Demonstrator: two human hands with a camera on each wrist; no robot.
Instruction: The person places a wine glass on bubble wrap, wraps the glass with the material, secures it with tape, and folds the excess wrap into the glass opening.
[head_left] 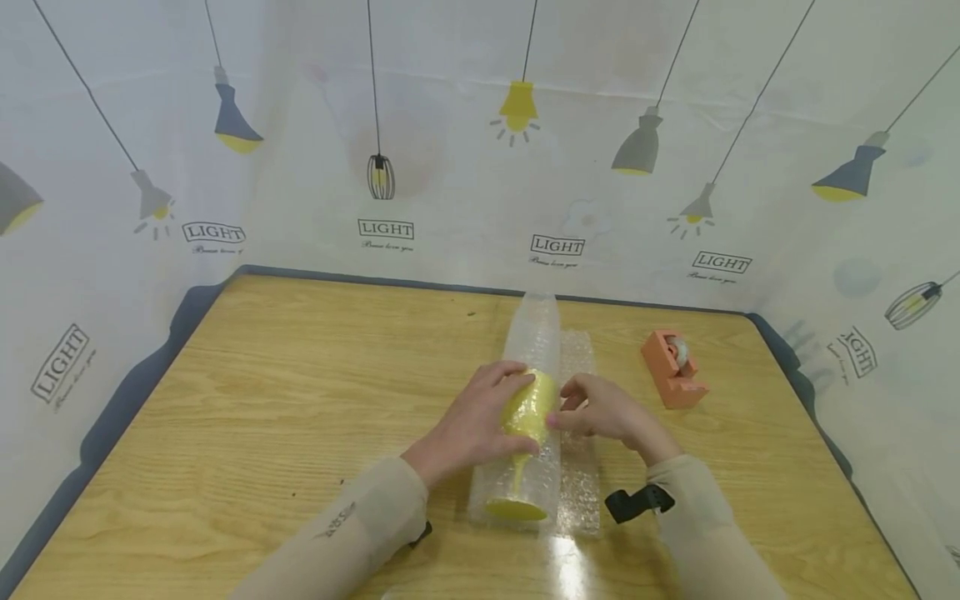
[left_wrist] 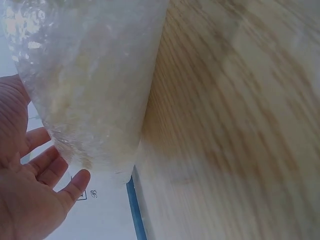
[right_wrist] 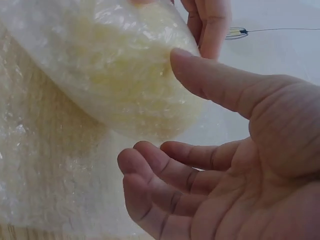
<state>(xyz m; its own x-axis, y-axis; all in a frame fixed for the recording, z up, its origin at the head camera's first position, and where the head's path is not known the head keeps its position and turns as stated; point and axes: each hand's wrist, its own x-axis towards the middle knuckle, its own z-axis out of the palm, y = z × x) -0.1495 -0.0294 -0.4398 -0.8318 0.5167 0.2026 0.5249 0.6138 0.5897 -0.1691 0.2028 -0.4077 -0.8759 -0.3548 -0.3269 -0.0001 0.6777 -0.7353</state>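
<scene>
A yellow goblet (head_left: 517, 504) lies on its side inside a roll of clear bubble wrap (head_left: 531, 333), its round base toward me. My left hand (head_left: 476, 421) grips the wrapped bowl from the left, fingers over the top and thumb near the stem. On the other side, my right hand (head_left: 603, 412) has its thumb against the wrap. In the right wrist view its curved fingers (right_wrist: 150, 175) stand apart from the thumb, with nothing pinched between them. The left wrist view shows the wrap (left_wrist: 95, 90) close up, its inside blurred.
A loose flap of bubble wrap (head_left: 579, 467) lies flat along the roll's right side. Farther right stands an orange tape dispenser (head_left: 670, 371) with a clear roll. The wooden table (head_left: 315, 358) ends at a backdrop (head_left: 450, 167) printed with lamps.
</scene>
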